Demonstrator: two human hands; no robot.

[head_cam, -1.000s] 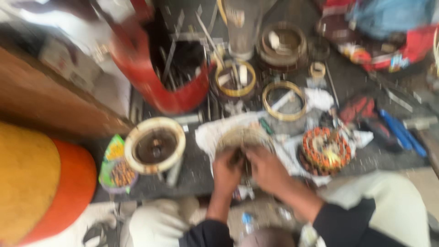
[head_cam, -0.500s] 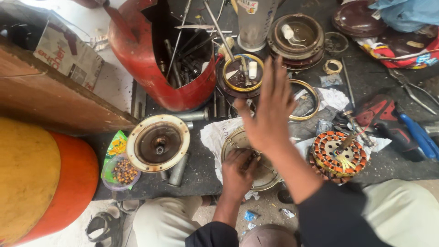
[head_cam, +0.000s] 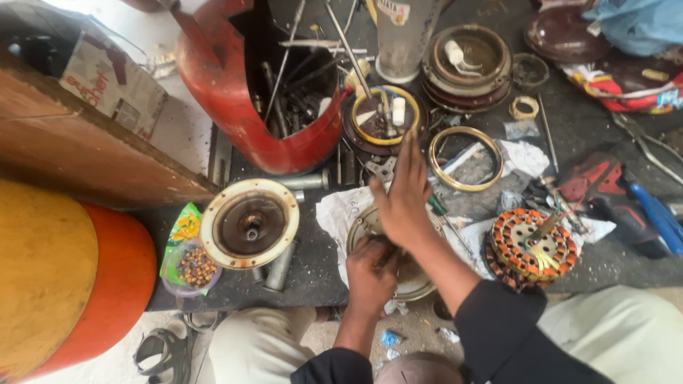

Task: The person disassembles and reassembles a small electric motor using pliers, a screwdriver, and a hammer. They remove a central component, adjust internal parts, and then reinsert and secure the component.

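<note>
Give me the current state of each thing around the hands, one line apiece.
Left hand: closed, gripping the motor cover's near edge.
Right hand: open, fingers spread, raised over the cover.
Motor cover: lying flat on crumpled paper.
Round housing: lying open side up.
Copper-wound stator: bare, lying flat.
Red cut canister: open, holding rods and tools.
Brass ring: loose, lying flat.

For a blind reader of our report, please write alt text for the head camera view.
A seated person's left hand grips a round metal motor cover on a dark work mat, while the right hand reaches forward, fingers spread, above it. A copper-wound stator, brass rings and a red container of tools surround it.
</note>
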